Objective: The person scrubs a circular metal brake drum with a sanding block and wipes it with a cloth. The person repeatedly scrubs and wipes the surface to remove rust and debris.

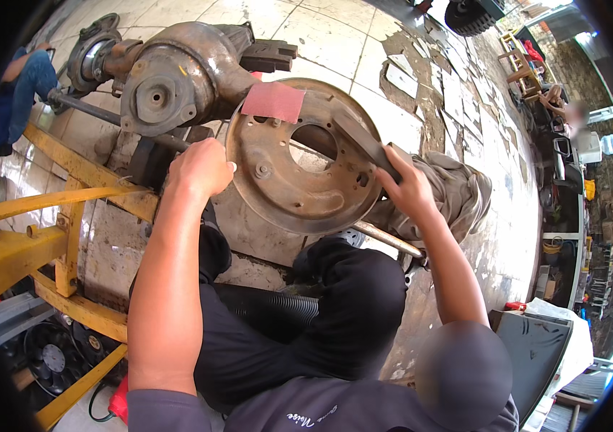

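A round, rusty brake backing plate [249, 189] with a large centre hole stands tilted in front of my knees. My right hand [409, 189] is closed round the lower end of a long, flat dark bar [361, 141], which lies across the plate's right side. Left of the rim, my left hand [202, 169] is closed with its knuckles up; what it grips, if anything, is hidden. A reddish sheet [273, 102], like sandpaper, rests on the plate's upper part. Behind it is a rusty axle housing [198, 68] with a round flange.
A yellow steel frame [61, 245] stands at the left, with a black fan [53, 356] below. Crumpled grey cloth [458, 191] lies right of the plate, near a metal rod [393, 240]. Another person's jeans-clad leg [24, 97] shows far left. A grey case [530, 345] stands lower right.
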### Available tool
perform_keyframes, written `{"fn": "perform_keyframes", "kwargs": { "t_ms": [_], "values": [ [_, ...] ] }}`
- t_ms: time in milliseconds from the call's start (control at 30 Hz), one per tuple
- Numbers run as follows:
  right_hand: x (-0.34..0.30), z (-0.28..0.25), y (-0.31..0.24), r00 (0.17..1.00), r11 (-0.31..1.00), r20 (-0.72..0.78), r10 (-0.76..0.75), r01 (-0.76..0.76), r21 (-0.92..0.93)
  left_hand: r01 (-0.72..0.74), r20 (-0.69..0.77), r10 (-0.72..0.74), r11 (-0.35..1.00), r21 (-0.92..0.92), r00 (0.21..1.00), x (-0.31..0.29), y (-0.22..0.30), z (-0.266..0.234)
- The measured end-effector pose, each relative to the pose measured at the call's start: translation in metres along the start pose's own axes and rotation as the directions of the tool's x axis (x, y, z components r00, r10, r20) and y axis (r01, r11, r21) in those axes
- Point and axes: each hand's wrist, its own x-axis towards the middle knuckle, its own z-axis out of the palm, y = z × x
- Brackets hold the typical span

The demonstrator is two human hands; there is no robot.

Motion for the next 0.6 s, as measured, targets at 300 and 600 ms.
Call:
{"fn": "perform_keyframes", "kwargs": {
  "t_ms": [300, 600],
  "values": [
    [-0.064, -0.031, 0.036, 0.994, 0.997, -0.113, -0.012, 0.02, 0.074, -0.083, -0.108, 0.075, 0.994, -0.071, 0.991, 0.001, -0.004, 0.015],
    [0.03, 0.003, -0.011, 0.993, 0.993, 0.013, -0.116, 0.116, 0.001, -0.088, -0.096, 0.083, 0.995, -0.043, 0.992, 0.008, -0.006, 0.014]
  ]
}}
